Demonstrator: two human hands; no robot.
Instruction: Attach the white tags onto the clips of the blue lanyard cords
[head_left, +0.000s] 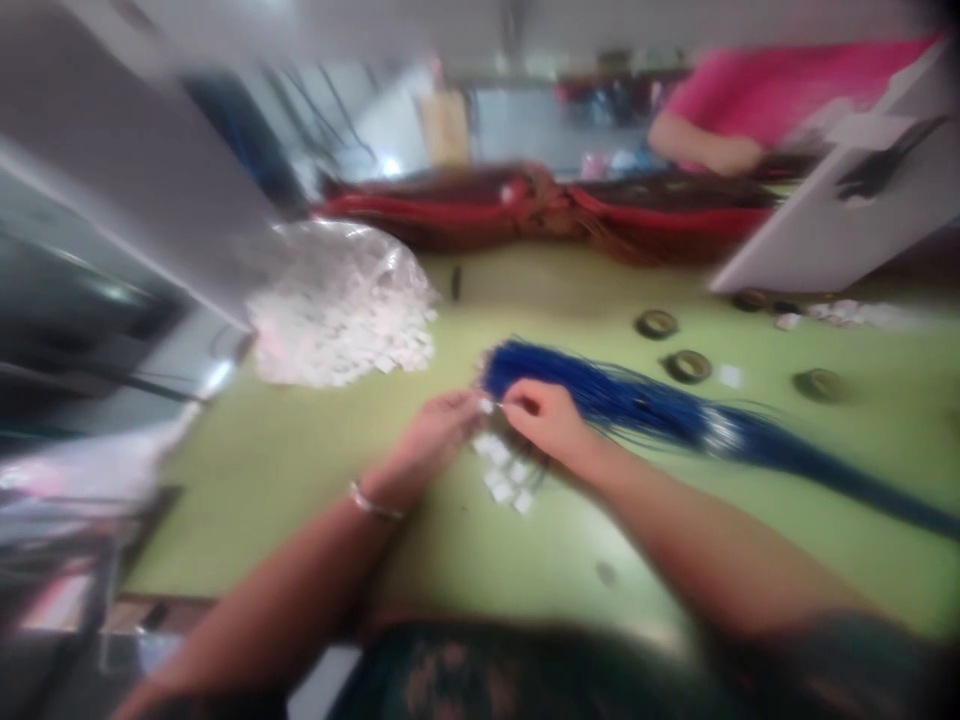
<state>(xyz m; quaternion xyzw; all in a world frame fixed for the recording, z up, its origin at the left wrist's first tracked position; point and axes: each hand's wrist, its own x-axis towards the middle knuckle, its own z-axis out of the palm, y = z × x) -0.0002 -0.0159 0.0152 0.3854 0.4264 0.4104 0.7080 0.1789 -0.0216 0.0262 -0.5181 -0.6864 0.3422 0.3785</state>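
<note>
Pinched between the fingertips of my left hand (444, 425) is a small white connector housing (487, 406). My right hand (546, 412) is closed, its thumb and forefinger gripping a thin wire end close to that housing; the blur hides the exact contact. Right beside my right hand lies a thick bundle of blue wires (615, 385), tied with a pale band (721, 428) and trailing to the right. Below my hands, several white connector housings (504, 472) rest on the table, with wires running up toward my right hand.
A clear plastic bag (360, 245) spills a heap of white pieces (345, 330) on the green table (300, 470). Dark tape rolls (687, 366) lie to the right. Red-brown wire bundles (465, 215) line the back. A person in a pink sleeve (720, 95) sits beyond; a white panel (847, 210) stands right.
</note>
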